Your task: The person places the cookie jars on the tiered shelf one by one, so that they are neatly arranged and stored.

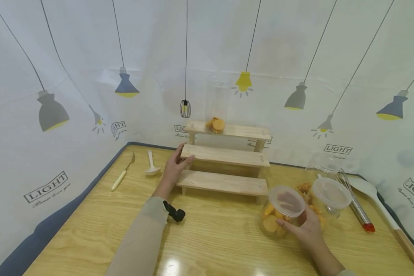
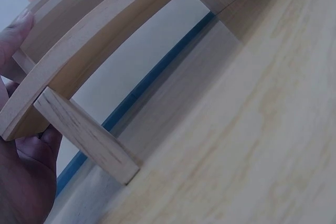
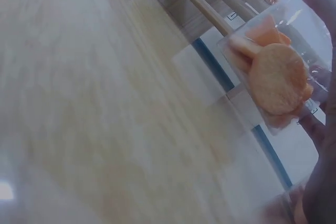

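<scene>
A three-step wooden stand (image 1: 224,155) sits at the back middle of the table. My left hand (image 1: 174,168) grips the left end of its middle step, thumb on top; in the left wrist view the fingers (image 2: 50,140) are partly hidden behind the wood. On the right, my right hand (image 1: 308,230) holds a clear lidded jar (image 1: 271,222) of round orange crackers by its side. The right wrist view shows crackers (image 3: 278,80) through the wall of this jar, which appears raised off the table. Another clear jar (image 1: 218,125) with a few crackers stands on the top step.
Right of the held jar are more clear jars, one with a whitish lid (image 1: 331,193) and orange snacks (image 1: 303,188). A whisk (image 1: 358,207), a red-ended handle and a long white spatula (image 1: 372,191) lie beyond. A fork (image 1: 124,172) and white ladle (image 1: 151,165) lie left.
</scene>
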The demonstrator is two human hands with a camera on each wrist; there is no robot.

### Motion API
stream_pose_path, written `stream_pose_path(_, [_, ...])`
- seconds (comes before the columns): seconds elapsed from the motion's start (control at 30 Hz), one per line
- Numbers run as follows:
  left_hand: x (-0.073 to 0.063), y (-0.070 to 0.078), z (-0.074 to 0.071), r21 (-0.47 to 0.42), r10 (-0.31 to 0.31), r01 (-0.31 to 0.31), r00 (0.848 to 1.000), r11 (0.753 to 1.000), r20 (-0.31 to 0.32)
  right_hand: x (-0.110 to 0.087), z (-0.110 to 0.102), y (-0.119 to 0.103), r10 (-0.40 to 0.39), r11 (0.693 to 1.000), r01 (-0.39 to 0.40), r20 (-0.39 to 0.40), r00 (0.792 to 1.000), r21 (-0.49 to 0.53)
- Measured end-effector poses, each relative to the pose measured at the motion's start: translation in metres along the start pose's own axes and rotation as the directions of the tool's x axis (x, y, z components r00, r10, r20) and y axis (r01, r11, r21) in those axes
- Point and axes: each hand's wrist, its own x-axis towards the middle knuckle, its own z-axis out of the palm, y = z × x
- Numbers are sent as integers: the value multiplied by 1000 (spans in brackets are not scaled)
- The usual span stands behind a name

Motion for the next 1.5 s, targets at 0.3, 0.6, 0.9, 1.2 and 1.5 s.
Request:
stream_pose_path(0.3, [-7, 21, -1, 8, -36, 36, 999, 999, 37, 11, 1, -17, 9, 999, -11, -62, 998, -38])
stream_pose_path(0.6, [-2, 1, -4, 10, -18, 18, 1000, 1000, 3, 41, 18, -43, -15, 998, 11, -55, 998, -68])
stream_pose_path(0.9, [-1, 0, -3, 11, 22, -22, 1000, 1000, -10, 94, 43, -59, 81, 997, -77, -132, 988, 30])
stream_pose_path(1.2, [-2, 7, -9, 2, -53, 53, 998, 999, 22, 162, 59, -78, 122, 992, -125, -173, 977, -6])
stream_pose_path(1.5, [-2, 4, -2, -17, -23, 24, 999, 1000, 27, 205, 82, -75, 108, 994, -103, -256, 961, 34])
